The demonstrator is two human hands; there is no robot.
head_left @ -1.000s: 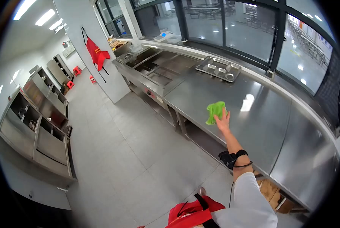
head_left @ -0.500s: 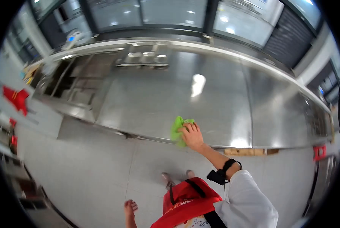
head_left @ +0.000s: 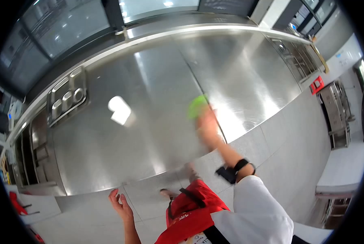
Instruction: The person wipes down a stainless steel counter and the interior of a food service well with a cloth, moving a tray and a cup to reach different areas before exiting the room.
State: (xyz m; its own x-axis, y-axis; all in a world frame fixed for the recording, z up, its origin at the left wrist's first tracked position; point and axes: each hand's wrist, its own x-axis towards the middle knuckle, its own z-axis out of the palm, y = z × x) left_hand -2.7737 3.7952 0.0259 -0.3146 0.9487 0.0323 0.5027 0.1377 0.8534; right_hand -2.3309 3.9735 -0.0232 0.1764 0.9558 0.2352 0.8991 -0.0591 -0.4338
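A green cloth [head_left: 197, 106] is pressed on the steel counter [head_left: 157, 93], just left of the seam between two panels. My right hand [head_left: 207, 127], blurred by motion, is closed over the cloth's near side. My left hand [head_left: 121, 204] hangs in front of the counter's near edge, fingers loosely curled and apart, holding nothing. On the counter to the left lies a white object [head_left: 119, 110], whose kind I cannot make out. A steel compartment tray [head_left: 84, 92] sits farther left, by the back rim.
Open steel wells [head_left: 39, 152] are at the counter's left end, and a rack-like recess [head_left: 296, 61] is at its right end. A red stool [head_left: 317, 84] stands beyond the right end. Windows run behind the counter.
The view has turned to the right. My right hand and the green cloth have moved right across the counter to the panel seam. My left hand has risen closer to the counter's edge.
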